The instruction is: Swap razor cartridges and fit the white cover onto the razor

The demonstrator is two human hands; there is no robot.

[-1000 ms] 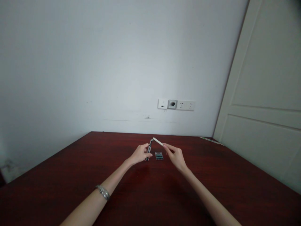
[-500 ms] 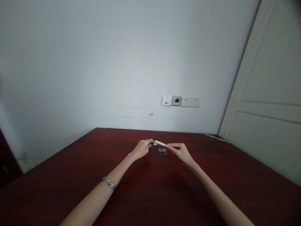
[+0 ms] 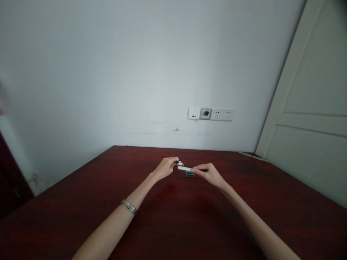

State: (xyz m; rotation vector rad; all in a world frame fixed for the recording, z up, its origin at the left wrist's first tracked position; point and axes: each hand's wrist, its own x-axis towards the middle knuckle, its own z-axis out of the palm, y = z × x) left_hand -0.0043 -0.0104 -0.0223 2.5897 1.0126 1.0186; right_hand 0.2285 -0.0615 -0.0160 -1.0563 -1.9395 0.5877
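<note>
Both my arms reach out over a dark red table [image 3: 173,216]. My left hand [image 3: 166,167] is closed around a small dark, metal-tipped object [image 3: 180,163] that I cannot name. My right hand [image 3: 207,173] pinches one end of a thin white stick-like piece [image 3: 184,168], which lies nearly level and meets the object in my left hand. A small teal and clear box [image 3: 190,174] lies on the table just below the white piece, between the two hands. A silver bracelet [image 3: 129,206] sits on my left wrist.
A white wall stands behind the table with a row of sockets [image 3: 211,114]. A white panelled door [image 3: 309,108] fills the right side. A thin flat item [image 3: 251,156] lies at the table's far right corner.
The white piece has swung down from a raised slant to nearly level. The dark object in my left hand went from upright to lying flat. The view has drifted a little.
</note>
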